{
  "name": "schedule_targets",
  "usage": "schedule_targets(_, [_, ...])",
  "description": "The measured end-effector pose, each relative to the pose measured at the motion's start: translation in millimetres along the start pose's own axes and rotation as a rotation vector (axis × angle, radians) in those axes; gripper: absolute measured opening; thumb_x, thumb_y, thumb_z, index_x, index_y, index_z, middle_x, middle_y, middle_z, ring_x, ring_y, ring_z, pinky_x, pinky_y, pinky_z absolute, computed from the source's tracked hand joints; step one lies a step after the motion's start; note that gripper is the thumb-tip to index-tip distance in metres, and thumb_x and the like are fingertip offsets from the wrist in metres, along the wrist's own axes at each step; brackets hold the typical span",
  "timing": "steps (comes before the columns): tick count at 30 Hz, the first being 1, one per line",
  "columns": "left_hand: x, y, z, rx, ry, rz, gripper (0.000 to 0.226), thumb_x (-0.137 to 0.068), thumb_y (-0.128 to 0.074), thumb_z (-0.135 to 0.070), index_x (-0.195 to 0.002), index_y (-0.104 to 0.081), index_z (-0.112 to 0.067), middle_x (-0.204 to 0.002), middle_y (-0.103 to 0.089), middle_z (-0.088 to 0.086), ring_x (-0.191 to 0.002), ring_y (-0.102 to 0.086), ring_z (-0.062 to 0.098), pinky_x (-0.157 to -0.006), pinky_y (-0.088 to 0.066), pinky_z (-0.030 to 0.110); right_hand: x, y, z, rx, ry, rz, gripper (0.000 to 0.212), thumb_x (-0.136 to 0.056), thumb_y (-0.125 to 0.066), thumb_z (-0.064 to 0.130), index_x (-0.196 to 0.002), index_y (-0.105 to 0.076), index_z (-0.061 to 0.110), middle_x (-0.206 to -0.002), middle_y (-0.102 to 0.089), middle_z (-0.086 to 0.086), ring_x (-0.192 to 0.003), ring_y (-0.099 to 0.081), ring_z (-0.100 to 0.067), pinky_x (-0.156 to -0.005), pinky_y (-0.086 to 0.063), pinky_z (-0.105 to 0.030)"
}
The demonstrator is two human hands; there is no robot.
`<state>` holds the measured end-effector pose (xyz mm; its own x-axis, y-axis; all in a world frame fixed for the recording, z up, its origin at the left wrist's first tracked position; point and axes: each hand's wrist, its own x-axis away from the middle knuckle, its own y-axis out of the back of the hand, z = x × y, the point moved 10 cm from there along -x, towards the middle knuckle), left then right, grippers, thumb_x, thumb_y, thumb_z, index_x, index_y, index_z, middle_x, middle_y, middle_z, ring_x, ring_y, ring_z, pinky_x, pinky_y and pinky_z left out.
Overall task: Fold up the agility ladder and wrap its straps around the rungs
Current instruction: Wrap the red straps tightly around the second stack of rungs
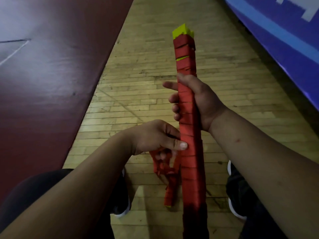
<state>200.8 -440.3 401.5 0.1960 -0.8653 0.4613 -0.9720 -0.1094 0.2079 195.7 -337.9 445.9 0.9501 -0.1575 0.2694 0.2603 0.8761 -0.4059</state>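
Red strap (185, 66): we see it wound in close turns along nearly the whole ladder bundle (189, 163).
Yellow rungs (182, 31): stacked together, their ends poke out bare at the far tip, and a sliver shows through one gap in the wrap.
Ladder bundle, position: held above the floor between our knees, slanting away from us, with its near end running out of the bottom of the view.
Right hand (202, 100): our fingers and thumb are curled round the middle of the bundle, gripping it.
Left hand (153, 135): our thumb (183, 145) presses flat on the wrap below the right hand; the lower fingers, blurred, curl round the loose end (170, 187).
Loose end: it hangs down from our left hand just beside the bundle.
Wooden floor (138, 83): pale planks, with a maroon painted zone (51, 83) on the left.
Blue mat (284, 31): along the right.
Dark shoes (122, 204): one either side of the bundle.
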Motion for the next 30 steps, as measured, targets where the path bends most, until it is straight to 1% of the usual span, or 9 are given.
schedule_targets(4, [0.0, 8.3, 8.1, -0.107, 0.058, -0.074, 0.025, -0.102, -0.076, -0.03, -0.104, -0.079, -0.005, -0.079, -0.072, 0.006, -0.055, -0.061, 0.013, -0.055, -0.053, 0.027, -4.0, 11.4, -6.6, 0.095, -0.011, -0.113, 0.049, -0.102, -0.067, 0.049, -0.135, -0.066, 0.012, -0.085, -0.074, -0.007, -0.071, -0.071, -0.02, -0.06, -0.056, -0.033])
schedule_targets(8, [2.1, 8.4, 10.2, -0.197, 0.108, -0.064, 0.02, -0.102, -0.076, -0.029, -0.109, -0.08, -0.01, -0.088, -0.079, 0.008, -0.061, -0.069, 0.013, -0.061, -0.061, 0.028, -2.9, 12.5, -6.2, 0.218, 0.035, -0.17, 0.042, -0.102, -0.071, 0.044, -0.13, -0.066, 0.014, -0.09, -0.079, -0.013, -0.076, -0.076, -0.029, -0.067, -0.061, -0.04])
schedule_targets(11, [3.1, 3.3, 9.4, -0.178, 0.133, -0.023, 0.019, -0.095, -0.084, -0.032, -0.108, -0.082, -0.018, -0.086, -0.078, 0.001, -0.068, -0.071, 0.013, -0.069, -0.061, 0.028, -1.6, 9.9, -2.6, 0.306, 0.08, -0.195, 0.032, -0.102, -0.073, 0.043, -0.121, -0.068, 0.017, -0.093, -0.081, -0.017, -0.079, -0.079, -0.034, -0.07, -0.063, -0.044])
schedule_targets(15, [1.1, 7.5, 9.4, -0.193, 0.147, -0.104, 0.028, -0.088, -0.089, -0.044, -0.097, -0.082, -0.018, -0.077, -0.075, -0.005, -0.063, -0.066, 0.009, -0.065, -0.057, 0.027, -2.0, 7.8, -1.7, 0.333, 0.094, -0.206, 0.032, -0.101, -0.074, 0.043, -0.119, -0.068, 0.018, -0.092, -0.081, -0.016, -0.077, -0.079, -0.033, -0.071, -0.064, -0.044])
schedule_targets(17, [-0.7, 10.8, 11.5, -0.201, 0.139, -0.153, 0.032, -0.085, -0.09, -0.049, -0.093, -0.082, -0.019, -0.079, -0.076, -0.001, -0.061, -0.064, 0.009, -0.064, -0.056, 0.027, -2.5, 9.4, -1.1, 0.328, 0.098, -0.223, 0.034, -0.1, -0.075, 0.045, -0.12, -0.068, 0.019, -0.093, -0.081, -0.016, -0.078, -0.08, -0.034, -0.072, -0.065, -0.046])
schedule_targets(21, [-1.3, 14.8, 12.0, -0.115, 0.098, -0.178, 0.036, -0.085, -0.091, -0.043, -0.098, -0.082, -0.011, -0.08, -0.069, 0.005, -0.064, -0.056, 0.015, -0.062, -0.049, 0.032, -3.7, 13.5, 0.6, 0.284, 0.095, -0.235, 0.041, -0.098, -0.076, 0.047, -0.122, -0.069, 0.016, -0.091, -0.08, -0.013, -0.079, -0.08, -0.031, -0.07, -0.064, -0.045])
schedule_targets(25, [0.0, 16.0, 2.2, -0.01, 0.008, -0.125, 0.034, -0.088, -0.089, -0.033, -0.103, -0.079, -0.003, -0.088, -0.062, 0.015, -0.059, -0.048, 0.017, -0.055, -0.042, 0.027, -1.2, 14.5, 6.5, 0.164, 0.087, -0.183, 0.048, -0.1, -0.071, 0.051, -0.126, -0.068, 0.01, -0.094, -0.078, -0.007, -0.08, -0.076, -0.023, -0.07, -0.061, -0.04])
schedule_targets(28, [1.9, 7.7, -9.5, 0.081, -0.087, -0.028, 0.019, -0.088, -0.082, -0.029, -0.097, -0.082, -0.013, -0.085, -0.058, 0.016, -0.055, -0.046, 0.014, -0.052, -0.039, 0.026, 3.2, 9.6, 10.9, -0.024, 0.102, -0.086, 0.047, -0.104, -0.062, 0.051, -0.128, -0.069, 0.012, -0.096, -0.076, -0.001, -0.078, -0.072, -0.015, -0.069, -0.06, -0.035])
schedule_targets(30, [5.2, -3.8, -20.3, 0.143, -0.17, 0.07, 0.008, -0.092, -0.074, -0.023, -0.088, -0.082, -0.023, -0.075, -0.061, 0.007, -0.051, -0.047, 0.01, -0.051, -0.038, 0.024, 6.6, 0.0, 12.4, -0.186, 0.099, 0.036, 0.051, -0.103, -0.059, 0.054, -0.132, -0.069, 0.014, -0.099, -0.076, 0.002, -0.074, -0.069, -0.01, -0.067, -0.059, -0.031])
